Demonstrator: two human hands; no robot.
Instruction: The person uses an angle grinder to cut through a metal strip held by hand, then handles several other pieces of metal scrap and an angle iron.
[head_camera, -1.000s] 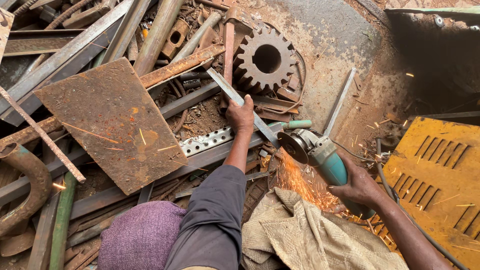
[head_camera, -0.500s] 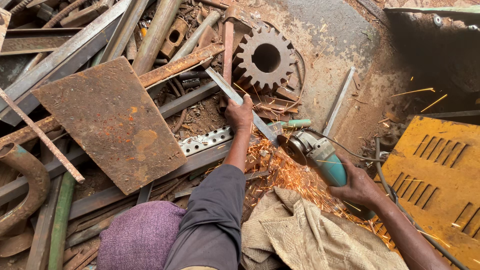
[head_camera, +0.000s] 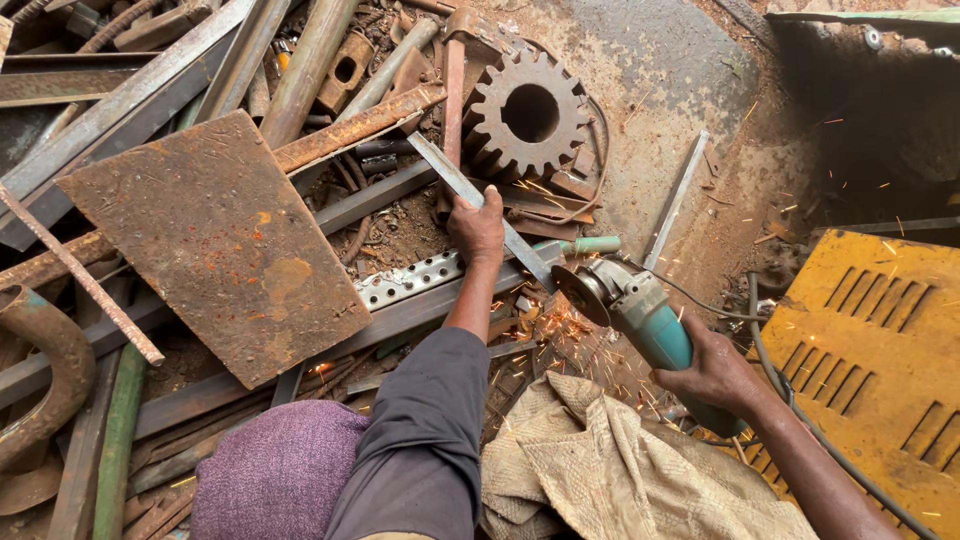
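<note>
The left hand (head_camera: 478, 226) was closed over a flat steel bar (head_camera: 478, 207) that ran diagonally across the scrap pile, pressing it down. The right hand (head_camera: 716, 374) was wrapped tight around the teal body of an angle grinder (head_camera: 630, 305), whose disc met the bar's lower end and threw orange sparks (head_camera: 560, 330). A rusty gear (head_camera: 528, 113) lay just beyond the bar, a rusted steel plate (head_camera: 225, 240) to the left, a yellow louvred panel (head_camera: 880, 350) to the right, and tan cloth (head_camera: 620, 470) below.
</note>
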